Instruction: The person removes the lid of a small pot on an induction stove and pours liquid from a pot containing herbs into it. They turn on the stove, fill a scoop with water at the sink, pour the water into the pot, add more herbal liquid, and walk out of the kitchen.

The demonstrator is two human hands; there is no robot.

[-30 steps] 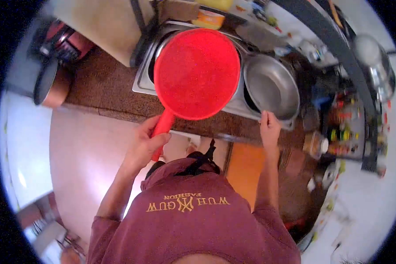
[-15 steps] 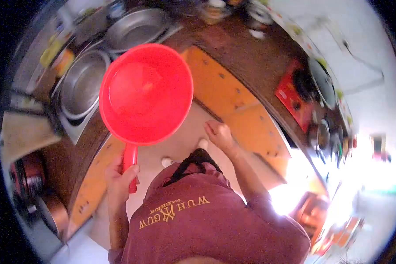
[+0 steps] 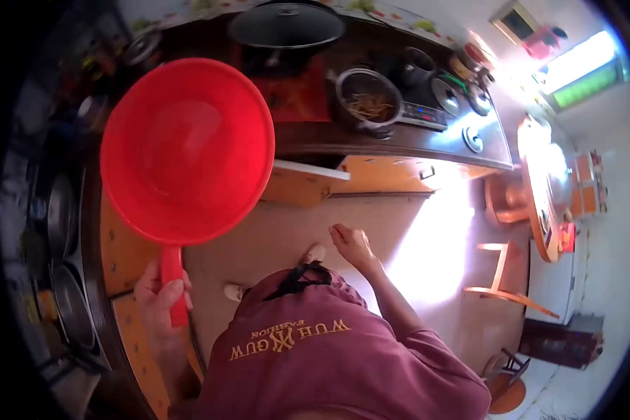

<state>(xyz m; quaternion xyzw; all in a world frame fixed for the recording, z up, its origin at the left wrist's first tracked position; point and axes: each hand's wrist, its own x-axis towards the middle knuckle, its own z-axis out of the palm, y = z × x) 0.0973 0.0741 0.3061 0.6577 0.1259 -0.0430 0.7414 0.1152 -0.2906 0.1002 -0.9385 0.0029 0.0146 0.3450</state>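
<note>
My left hand (image 3: 162,290) is closed around the handle of a large red plastic water dipper (image 3: 187,150). Its wide round bowl faces up toward me, in front and to the left. Shiny reflections show in the bowl; I cannot tell whether it holds liquid. My right hand (image 3: 351,245) hangs over the floor in front of my body, fingers curled in, with nothing visible in them. Beyond it, on the dark counter, a pot (image 3: 353,120) holds brownish strips of food. Farther back a black wok (image 3: 287,28) stands over a red stove (image 3: 294,98).
Along the counter are an induction cooker (image 3: 427,115) and a lid (image 3: 473,138). Below its edge, a cabinet door (image 3: 311,170) juts out. Metal sink basins (image 3: 63,217) line the left side. A round wooden table (image 3: 535,203) and a stool (image 3: 497,276) stand at right.
My view has turned to the right, from the sink toward the stove and table. The dipper has stayed in my left hand and appears farther left and nearer. My right hand remains curled.
</note>
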